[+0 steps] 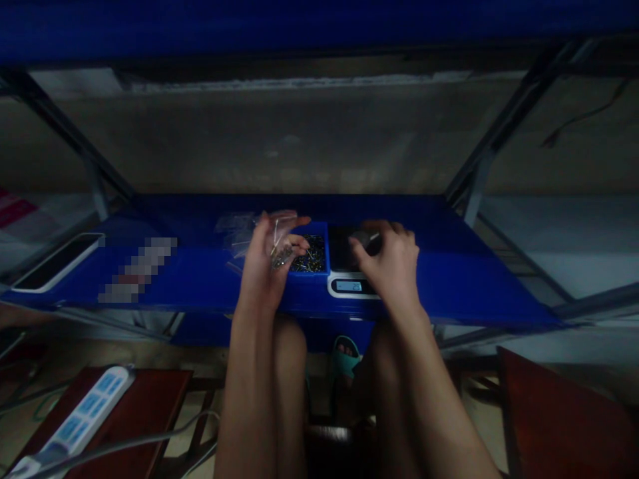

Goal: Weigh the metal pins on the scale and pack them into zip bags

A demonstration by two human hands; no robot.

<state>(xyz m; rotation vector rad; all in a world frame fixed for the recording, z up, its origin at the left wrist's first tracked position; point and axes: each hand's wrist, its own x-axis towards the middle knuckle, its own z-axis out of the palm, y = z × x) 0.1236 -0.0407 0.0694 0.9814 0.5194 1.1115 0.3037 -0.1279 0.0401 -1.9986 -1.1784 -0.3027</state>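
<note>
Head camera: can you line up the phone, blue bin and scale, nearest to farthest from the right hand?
1. Scale, partly hidden by the right hand.
2. Blue bin, left of the scale.
3. Phone, at the far left.

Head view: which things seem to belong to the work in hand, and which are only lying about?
Seem in use:
- clear bag, in the left hand
- blue bin of small metal pieces
- digital scale, by the right hand
- loose clear bags

Apparently lying about:
- white-edged flat device
- power strip

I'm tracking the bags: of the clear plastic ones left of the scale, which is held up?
The clear plastic bag in the left hand, by the blue rectangular plastic bin; the others lie on the blue tabletop.
</note>
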